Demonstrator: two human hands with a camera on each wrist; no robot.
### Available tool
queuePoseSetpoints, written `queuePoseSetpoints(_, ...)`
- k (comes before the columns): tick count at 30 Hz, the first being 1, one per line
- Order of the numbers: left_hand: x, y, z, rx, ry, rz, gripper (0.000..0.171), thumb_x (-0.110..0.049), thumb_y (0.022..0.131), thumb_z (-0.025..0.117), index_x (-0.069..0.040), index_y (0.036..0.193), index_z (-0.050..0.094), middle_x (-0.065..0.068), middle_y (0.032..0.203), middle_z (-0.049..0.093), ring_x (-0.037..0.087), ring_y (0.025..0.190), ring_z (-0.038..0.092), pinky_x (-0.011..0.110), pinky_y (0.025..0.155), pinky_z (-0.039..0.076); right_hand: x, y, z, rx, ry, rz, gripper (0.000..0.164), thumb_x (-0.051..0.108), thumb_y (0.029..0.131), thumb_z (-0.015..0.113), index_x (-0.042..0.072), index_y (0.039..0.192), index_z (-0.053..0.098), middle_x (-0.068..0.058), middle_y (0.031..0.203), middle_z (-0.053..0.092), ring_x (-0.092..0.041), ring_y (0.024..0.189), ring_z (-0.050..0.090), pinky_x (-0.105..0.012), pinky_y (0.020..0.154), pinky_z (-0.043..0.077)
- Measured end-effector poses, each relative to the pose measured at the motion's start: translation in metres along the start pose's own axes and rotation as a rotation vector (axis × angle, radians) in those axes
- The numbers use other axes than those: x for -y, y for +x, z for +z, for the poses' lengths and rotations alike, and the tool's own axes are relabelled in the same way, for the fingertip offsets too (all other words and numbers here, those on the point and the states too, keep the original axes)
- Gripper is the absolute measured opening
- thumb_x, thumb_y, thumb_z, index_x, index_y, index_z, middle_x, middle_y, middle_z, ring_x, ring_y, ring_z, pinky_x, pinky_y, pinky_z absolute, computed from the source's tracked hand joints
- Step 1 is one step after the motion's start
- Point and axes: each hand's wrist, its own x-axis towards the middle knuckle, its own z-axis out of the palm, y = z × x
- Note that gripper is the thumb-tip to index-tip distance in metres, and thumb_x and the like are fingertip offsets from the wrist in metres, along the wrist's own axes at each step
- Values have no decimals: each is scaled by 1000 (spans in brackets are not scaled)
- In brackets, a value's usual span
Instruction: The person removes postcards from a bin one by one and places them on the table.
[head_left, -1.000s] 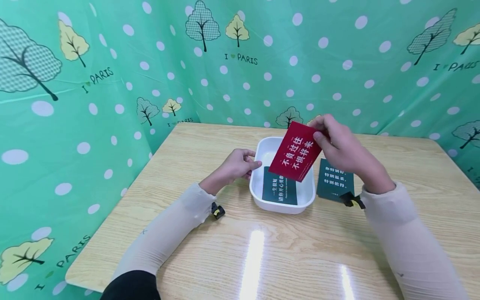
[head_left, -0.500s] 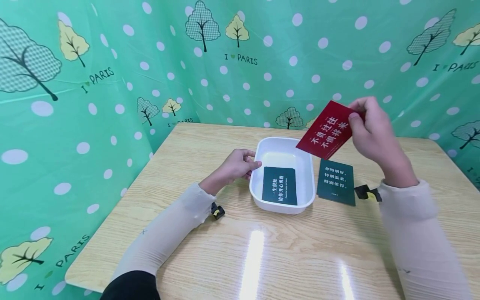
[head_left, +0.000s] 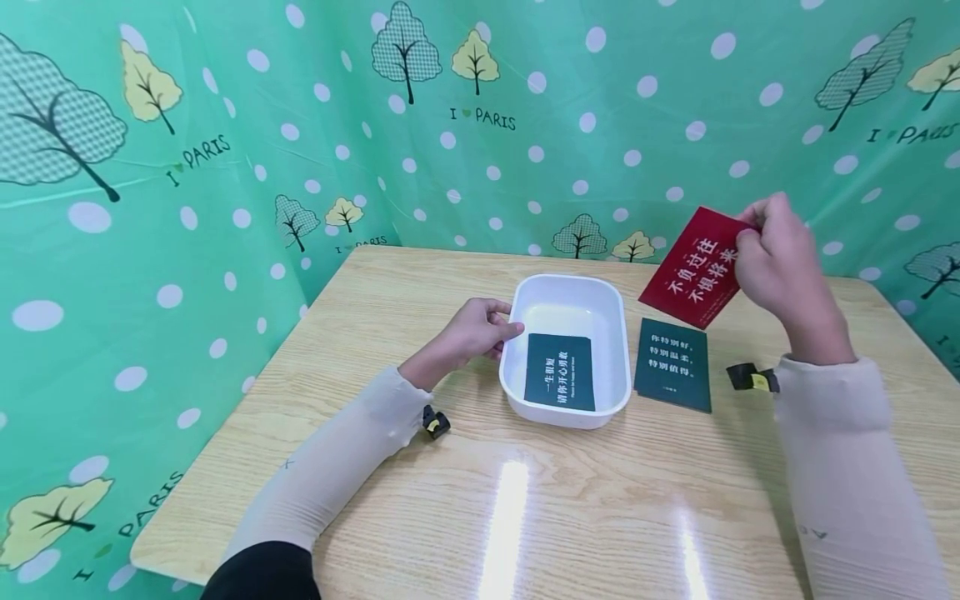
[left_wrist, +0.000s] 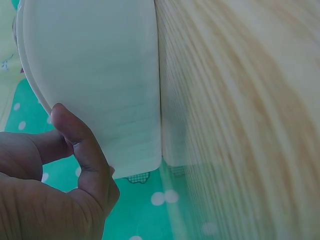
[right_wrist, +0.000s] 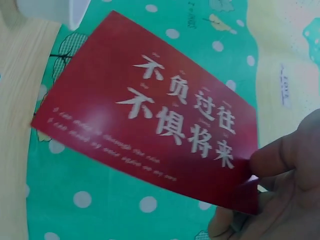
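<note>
Red card [head_left: 692, 267] hangs tilted in the air, one end pinched between the thumb and fingers of the right hand [head_left: 780, 262]. The left hand [head_left: 474, 328] pinches the rim of a white tray [head_left: 567, 312] whose near part holds a dark green card [head_left: 558, 372]. A second green card [head_left: 672, 364] lies on the table [head_left: 405, 492], just beside the tray.

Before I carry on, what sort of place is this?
Possibly a curtained-off recording booth: a green polka-dot curtain hangs behind a wood-grain table, and black wrist cameras are worn.
</note>
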Motion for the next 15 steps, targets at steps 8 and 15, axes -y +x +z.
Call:
queuePoseSetpoints(8, 2, 1, 0, -10, 7, 7, 43, -18, 93, 68, -4, 131, 52, 10, 89, 60, 17, 63, 60, 30, 55, 57, -18, 4, 6, 175, -52, 72, 37, 20, 105, 23, -8, 127, 33, -30, 117, 44, -42, 98, 45, -43, 67, 44)
queuePoseSetpoints(15, 1, -1, 1, -3, 2, 6, 43, -18, 94, 68, -4, 131, 52, 10, 89, 61, 17, 63, 60, 31, 56, 57, -34, 8, 15, 300, -89, 42, 30, 13, 102, 27, -8, 121, 37, -26, 110, 45, -40, 92, 45, -41, 65, 44)
